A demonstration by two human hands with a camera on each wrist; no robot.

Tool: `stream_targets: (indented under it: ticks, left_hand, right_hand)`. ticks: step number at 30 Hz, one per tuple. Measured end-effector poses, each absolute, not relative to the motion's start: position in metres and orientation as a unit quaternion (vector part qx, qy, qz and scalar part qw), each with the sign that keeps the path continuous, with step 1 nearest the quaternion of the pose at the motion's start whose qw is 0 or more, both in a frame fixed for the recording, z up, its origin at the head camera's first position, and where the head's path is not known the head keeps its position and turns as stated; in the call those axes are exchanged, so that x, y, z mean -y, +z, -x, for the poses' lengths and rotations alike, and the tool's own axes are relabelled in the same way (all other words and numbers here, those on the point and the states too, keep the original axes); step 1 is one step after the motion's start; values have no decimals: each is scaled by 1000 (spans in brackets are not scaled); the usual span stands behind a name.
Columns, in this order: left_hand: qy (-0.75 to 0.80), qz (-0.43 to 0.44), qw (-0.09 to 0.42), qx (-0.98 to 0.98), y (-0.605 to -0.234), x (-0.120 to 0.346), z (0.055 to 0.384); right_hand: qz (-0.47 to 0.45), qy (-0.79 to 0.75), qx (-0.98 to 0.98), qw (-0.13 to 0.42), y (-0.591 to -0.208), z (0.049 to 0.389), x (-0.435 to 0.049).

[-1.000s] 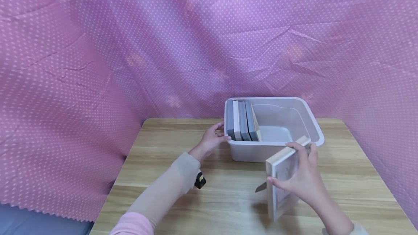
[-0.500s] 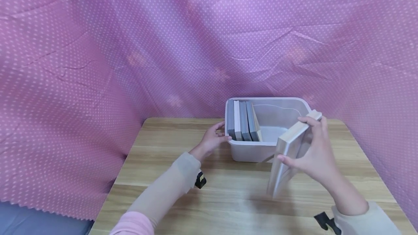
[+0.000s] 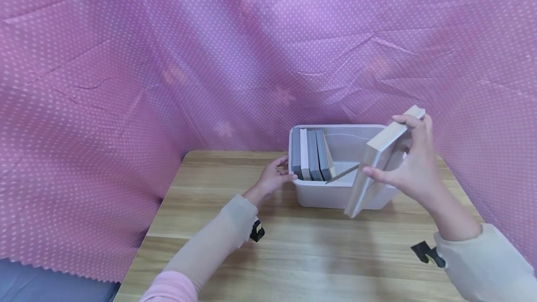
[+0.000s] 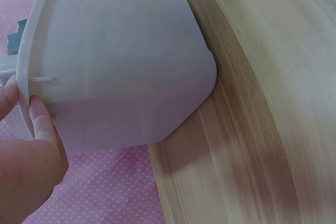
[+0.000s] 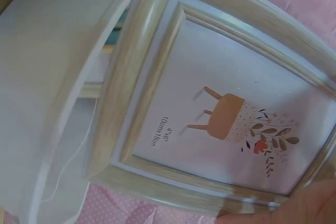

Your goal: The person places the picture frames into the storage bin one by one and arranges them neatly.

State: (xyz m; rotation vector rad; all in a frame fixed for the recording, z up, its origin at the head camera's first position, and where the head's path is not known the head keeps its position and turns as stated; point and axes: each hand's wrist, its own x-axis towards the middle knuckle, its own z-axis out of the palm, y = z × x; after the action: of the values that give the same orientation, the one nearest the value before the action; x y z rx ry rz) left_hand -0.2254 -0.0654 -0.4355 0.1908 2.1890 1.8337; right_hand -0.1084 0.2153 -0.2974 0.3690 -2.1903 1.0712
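My right hand (image 3: 413, 171) grips a light wood-coloured picture frame (image 3: 390, 136) by its edges, tilted above the front right of a pale plastic bin (image 3: 319, 197). The frame's easel leg (image 3: 341, 175) sticks out leftward over the bin. In the right wrist view, the picture (image 5: 236, 114) shows a stool-like shape, flowers and size lettering. My left hand (image 3: 270, 181) pinches the bin's left rim, thumb and finger on either side of it in the left wrist view. Several grey and white frames (image 3: 310, 153) stand on edge along the bin's left side.
The bin stands on a wood-grain table (image 3: 293, 255), near its back edge. A pink dotted cloth (image 3: 251, 59) hangs behind and at both sides. Black clips (image 3: 427, 253) show at both wrists.
My right hand has raised the picture frame and carried it away from me, from in front of the bin to above its front right. My left hand has stayed on the rim.
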Motion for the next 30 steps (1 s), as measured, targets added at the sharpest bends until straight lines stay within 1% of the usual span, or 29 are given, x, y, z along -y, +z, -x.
stream_targets:
  ticks: [11,20,22,30]
  left_hand:
    - [628,-71,134,-764,-434,66,224]
    - [629,-73,133,-762,-434,66,224]
    - [629,-71,133,-763,-434,65,224]
    - [624,-69,134,-767,-435,66,221]
  right_hand:
    - [-139,419,818,368,-286,144,-229]
    - [-149,402,820,379,-288,183,-239]
    - [-150,403,822,373,-290,189,-242]
    - [-119,412,851,303,-303,201,-250]
